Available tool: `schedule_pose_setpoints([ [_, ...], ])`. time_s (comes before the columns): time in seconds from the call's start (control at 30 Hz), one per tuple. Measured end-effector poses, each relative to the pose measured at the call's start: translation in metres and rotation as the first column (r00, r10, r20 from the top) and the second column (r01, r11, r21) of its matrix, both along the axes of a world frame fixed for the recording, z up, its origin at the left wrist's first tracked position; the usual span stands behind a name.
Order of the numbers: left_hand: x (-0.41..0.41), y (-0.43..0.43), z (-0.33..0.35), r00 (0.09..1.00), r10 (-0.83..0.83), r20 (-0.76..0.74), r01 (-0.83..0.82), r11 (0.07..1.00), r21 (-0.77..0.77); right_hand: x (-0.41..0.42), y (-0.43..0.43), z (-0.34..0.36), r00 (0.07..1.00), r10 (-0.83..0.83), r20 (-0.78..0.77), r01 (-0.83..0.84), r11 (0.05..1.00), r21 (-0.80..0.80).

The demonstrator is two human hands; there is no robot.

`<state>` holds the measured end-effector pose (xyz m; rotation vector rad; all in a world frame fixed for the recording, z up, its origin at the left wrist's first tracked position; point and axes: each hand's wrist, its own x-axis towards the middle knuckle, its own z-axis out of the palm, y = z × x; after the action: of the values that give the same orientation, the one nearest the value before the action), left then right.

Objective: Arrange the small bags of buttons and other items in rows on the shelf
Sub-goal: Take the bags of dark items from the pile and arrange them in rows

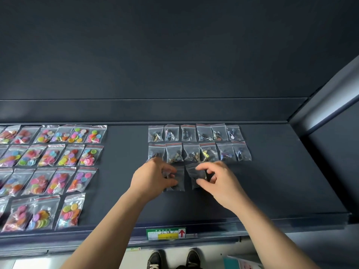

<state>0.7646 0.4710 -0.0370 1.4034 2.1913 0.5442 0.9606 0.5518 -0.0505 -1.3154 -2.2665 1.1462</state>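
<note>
A left bag point(178, 183) and a right bag point(194, 172) of dark items are held low on the shelf point(272, 187), just below two laid rows of dark bags point(198, 144). The left bag is pinched by the curled fingers and thumb of the left hand point(153, 179); the right bag is nipped between forefinger and thumb of the right hand point(219, 183). Each is best squared under the bag above, then released flat, with gaps matched to the button bags point(58, 171) well to the left.
</note>
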Motion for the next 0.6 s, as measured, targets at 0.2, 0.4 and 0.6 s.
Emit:
schedule_pose_setpoints([
  [0.2, -0.001, -0.001, 0.002, 1.000, -0.011, -0.003, 0.011, 1.000, 0.004, -0.003, -0.001, -0.008, 0.994, 0.075, 0.083, -0.079, 0.996, 0.048],
  [0.4, 0.000, -0.001, 0.001, 1.000, 0.008, 0.008, -0.008, 1.000, -0.009, -0.010, -0.003, -0.006, 0.992, 0.065, 0.109, -0.071, 0.996, 0.054],
  [0.6, -0.003, -0.001, 0.001, 1.000, 0.009, 0.018, -0.009, 1.000, -0.026, -0.010, -0.004, -0.004, 0.995, 0.042, 0.088, -0.044, 0.999, 0.021],
])
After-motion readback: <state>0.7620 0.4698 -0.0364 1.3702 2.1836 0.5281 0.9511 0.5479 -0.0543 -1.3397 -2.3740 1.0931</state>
